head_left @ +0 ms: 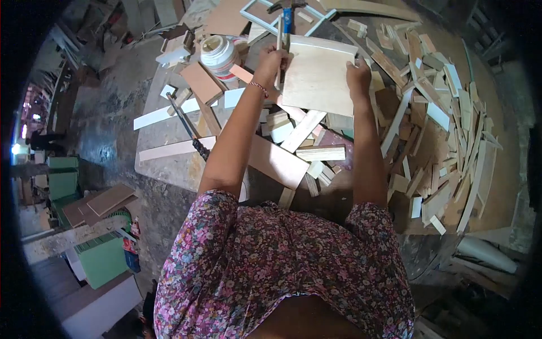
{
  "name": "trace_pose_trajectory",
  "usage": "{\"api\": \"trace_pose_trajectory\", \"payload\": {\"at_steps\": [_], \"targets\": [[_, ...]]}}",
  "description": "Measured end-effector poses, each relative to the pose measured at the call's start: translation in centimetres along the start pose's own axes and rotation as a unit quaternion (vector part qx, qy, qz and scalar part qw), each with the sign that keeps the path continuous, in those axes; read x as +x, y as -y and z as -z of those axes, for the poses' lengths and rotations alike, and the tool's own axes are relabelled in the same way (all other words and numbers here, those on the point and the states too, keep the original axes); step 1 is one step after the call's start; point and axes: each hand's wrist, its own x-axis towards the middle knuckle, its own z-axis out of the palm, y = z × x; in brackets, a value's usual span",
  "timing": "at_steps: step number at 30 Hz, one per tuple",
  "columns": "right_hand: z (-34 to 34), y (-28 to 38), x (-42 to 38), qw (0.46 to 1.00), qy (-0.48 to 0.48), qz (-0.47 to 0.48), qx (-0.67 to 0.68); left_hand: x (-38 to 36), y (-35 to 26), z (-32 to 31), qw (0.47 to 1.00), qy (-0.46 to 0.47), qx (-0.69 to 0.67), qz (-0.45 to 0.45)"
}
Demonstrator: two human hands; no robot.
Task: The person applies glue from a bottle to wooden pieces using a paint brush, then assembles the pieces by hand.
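Observation:
A shallow wooden tray (319, 76), pale plywood with a raised strip along its far side, is held above the scraps. My right hand (359, 78) is closed on the tray's right edge, thumb on top. At the tray's left side, my left hand (270, 61) has its fingers wrapped round a thin wooden strip (279, 35) that stands along that edge. Just beyond the tray lies a claw hammer (287, 21) with a blue grip, its lower handle partly hidden. An open white tub (218, 55) stands to the left of my left hand.
Loose wood offcuts (420, 107) are heaped across the right of the worktable (164, 144). More pieces lie under the tray, with a white-edged frame (253, 12) at the back. A long thin tool (183, 116) rests on the left. Green boxes (101, 257) stand on the floor.

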Motion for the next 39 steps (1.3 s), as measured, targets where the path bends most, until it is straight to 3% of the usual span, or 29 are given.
{"api": "trace_pose_trajectory", "payload": {"at_steps": [2,3,6,7,8,11,14,15,19,26,30,31,34,38,39], "targets": [[0.9,1.8,-0.3,0.998,-0.009,0.004,-0.066,-0.5,-0.3,0.6,0.999,-0.013,0.039,0.016],[0.6,2.2,-0.6,0.992,-0.084,0.064,-0.072,-1.4,-1.2,0.5,1.000,-0.012,0.007,0.017],[0.7,4.3,-1.5,0.979,-0.158,0.073,-0.105,-3.7,-2.7,1.6,0.997,0.036,-0.054,0.038],[0.9,5.4,-2.0,0.967,-0.192,0.118,-0.118,-5.3,-4.1,1.6,0.999,0.038,-0.012,0.037],[0.7,6.2,-2.2,0.969,-0.178,0.136,-0.101,-6.1,-4.6,2.2,0.994,0.066,-0.039,0.078],[-0.1,9.0,-3.8,0.973,-0.163,0.165,-0.010,-7.6,-4.3,4.6,0.983,0.114,-0.125,0.074],[-1.4,11.4,-5.4,0.995,-0.024,0.073,0.068,-9.6,-4.5,6.7,0.958,0.131,-0.244,0.075],[-1.8,12.3,-5.9,0.993,-0.025,0.108,0.032,-10.3,-4.8,7.3,0.954,0.135,-0.260,0.069],[-4.6,15.2,-7.9,0.984,0.036,0.127,0.118,-11.6,-5.2,10.5,0.943,0.144,-0.293,0.061],[-9.7,19.3,-9.4,0.975,0.128,0.086,0.159,-11.4,-6.3,16.7,0.917,0.122,-0.371,0.074],[-12.2,22.0,-10.7,0.941,0.186,-0.042,0.280,-10.6,-7.2,20.0,0.904,0.096,-0.404,0.104],[-12.6,22.6,-11.3,0.921,0.176,0.006,0.348,-10.4,-7.5,20.8,0.903,0.085,-0.405,0.112],[-11.1,25.3,-13.6,0.932,0.272,0.053,0.233,-9.9,-8.8,22.7,0.922,0.014,-0.364,0.134],[-11.8,28.4,-18.0,0.917,0.313,0.059,0.241,-8.6,-9.7,24.7,0.917,-0.091,-0.360,0.141],[-12.5,28.6,-18.6,0.900,0.314,0.055,0.298,-8.2,-9.9,25.3,0.907,-0.088,-0.380,0.157]]}}
